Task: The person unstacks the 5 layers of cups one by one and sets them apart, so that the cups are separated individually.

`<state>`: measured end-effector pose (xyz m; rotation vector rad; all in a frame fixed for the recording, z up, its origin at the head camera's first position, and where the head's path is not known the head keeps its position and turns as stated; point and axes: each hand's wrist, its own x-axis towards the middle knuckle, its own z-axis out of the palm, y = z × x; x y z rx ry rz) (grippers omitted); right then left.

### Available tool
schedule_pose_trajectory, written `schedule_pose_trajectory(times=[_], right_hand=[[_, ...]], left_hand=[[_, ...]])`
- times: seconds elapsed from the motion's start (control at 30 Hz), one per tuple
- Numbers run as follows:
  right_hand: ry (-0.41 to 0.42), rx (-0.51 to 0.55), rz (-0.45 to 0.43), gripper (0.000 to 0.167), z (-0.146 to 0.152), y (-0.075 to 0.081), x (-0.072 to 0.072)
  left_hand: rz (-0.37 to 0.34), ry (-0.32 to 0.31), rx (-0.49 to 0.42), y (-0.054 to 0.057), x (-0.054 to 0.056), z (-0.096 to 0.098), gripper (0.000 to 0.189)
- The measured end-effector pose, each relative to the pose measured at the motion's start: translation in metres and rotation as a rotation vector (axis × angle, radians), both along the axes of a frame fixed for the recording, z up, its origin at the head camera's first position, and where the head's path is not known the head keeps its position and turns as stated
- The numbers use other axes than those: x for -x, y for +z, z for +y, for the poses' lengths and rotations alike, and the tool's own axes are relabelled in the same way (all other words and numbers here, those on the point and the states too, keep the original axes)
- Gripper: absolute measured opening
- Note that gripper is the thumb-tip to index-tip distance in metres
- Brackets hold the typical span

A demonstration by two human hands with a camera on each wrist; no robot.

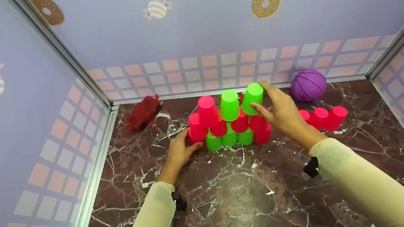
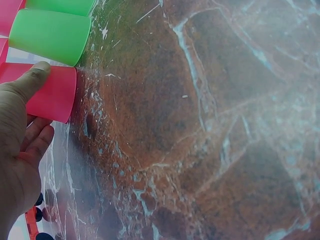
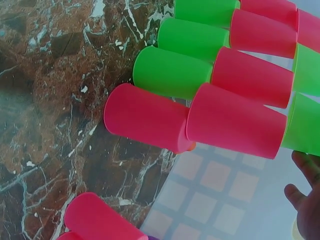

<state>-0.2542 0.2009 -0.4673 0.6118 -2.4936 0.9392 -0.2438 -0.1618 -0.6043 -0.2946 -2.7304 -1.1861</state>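
Observation:
In the head view a stepped stack of upside-down cups stands in front of the back wall. Its bottom row has green cups (image 1: 229,136) between pink end cups, and pink cups (image 1: 239,122) form the row above. On the third level sit a pink cup (image 1: 207,111) and a green cup (image 1: 230,105). My right hand (image 1: 284,111) holds another green cup (image 1: 253,100), slightly tilted, at the right of that level. Low on the left, my left hand (image 1: 179,150) grips the bottom pink end cup (image 2: 55,92), thumb in front and fingers along its outer side.
Right of the stack, several pink cups (image 1: 337,117) stand in a row, with a purple ball (image 1: 308,85) behind them. A red toy (image 1: 142,113) lies at the back left. Patterned walls (image 1: 195,37) enclose the dark marbled surface (image 1: 224,199).

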Motion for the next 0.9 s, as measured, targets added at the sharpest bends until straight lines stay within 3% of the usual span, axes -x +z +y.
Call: schedule_pose_trajectory(times=[0.33,0.9], right_hand=[[-0.032,0.009,-0.028,0.073,0.025,0.005,-0.001],[-0.130,0.015,-0.014,0.068,0.086,-0.009,-0.020]], left_hand=[[-0.009,-0.008,-0.001,0.001,0.002,0.001,0.068],[0.028,0.001,0.015,0.002,-0.001,0.001,0.065]])
